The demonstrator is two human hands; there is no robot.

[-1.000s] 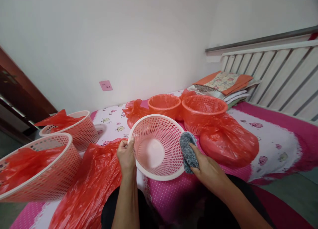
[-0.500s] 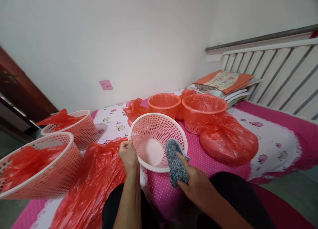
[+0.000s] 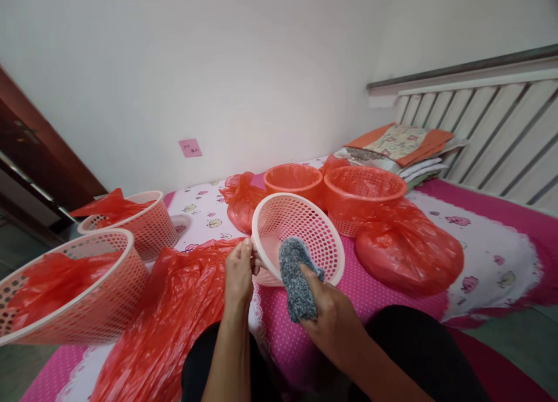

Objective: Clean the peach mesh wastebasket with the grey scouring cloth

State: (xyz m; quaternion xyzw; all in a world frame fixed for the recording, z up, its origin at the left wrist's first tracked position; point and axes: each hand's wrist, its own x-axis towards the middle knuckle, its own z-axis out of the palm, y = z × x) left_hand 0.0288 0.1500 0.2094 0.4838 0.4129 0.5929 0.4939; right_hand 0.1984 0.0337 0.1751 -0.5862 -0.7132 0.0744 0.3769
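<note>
Pink basket [image 3: 322, 239]: round-mouthed, tilted, pinched at left rim by left hand [image 3: 239, 272], the nearer; ahead and slightly left of right hand [image 3: 330, 315], with grey cloth [image 3: 297, 280] gripped there, overlapping near rim, contact unclear.

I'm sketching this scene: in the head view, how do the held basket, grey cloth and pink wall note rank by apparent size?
1. Held basket, largest
2. Grey cloth
3. Pink wall note, clearly smallest
</note>
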